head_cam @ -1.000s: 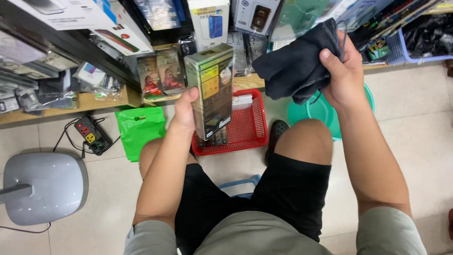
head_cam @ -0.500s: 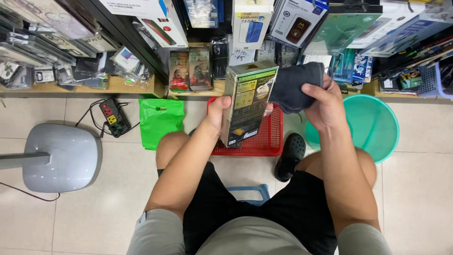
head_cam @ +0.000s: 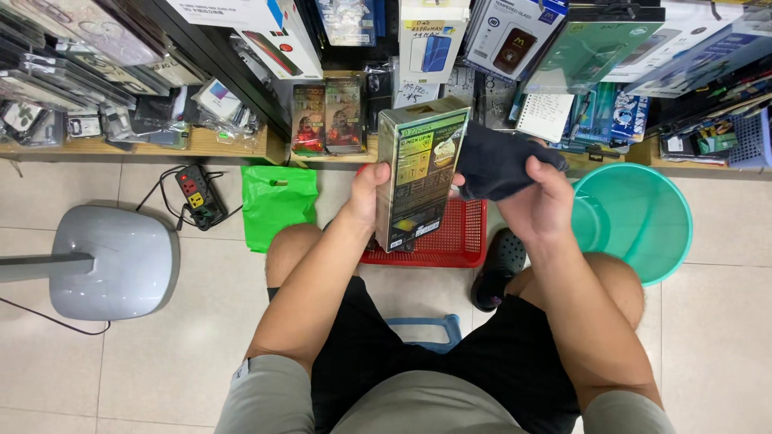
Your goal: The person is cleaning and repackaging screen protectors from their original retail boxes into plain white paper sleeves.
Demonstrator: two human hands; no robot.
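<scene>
I see the tall green box (head_cam: 420, 177) upright at centre frame, above the red basket (head_cam: 450, 241). My left hand (head_cam: 368, 197) at its nine o'clock has its fingers closed around the box's edge. At three o'clock my right hand (head_cam: 540, 205) bunches a dark cloth (head_cam: 494, 165) against the box; those fingertips are hidden in its folds.

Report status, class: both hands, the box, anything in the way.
Left hand grips tall green box upright. Right hand presses dark cloth against box's side. Red basket below; nothing between cloth and box.
</scene>
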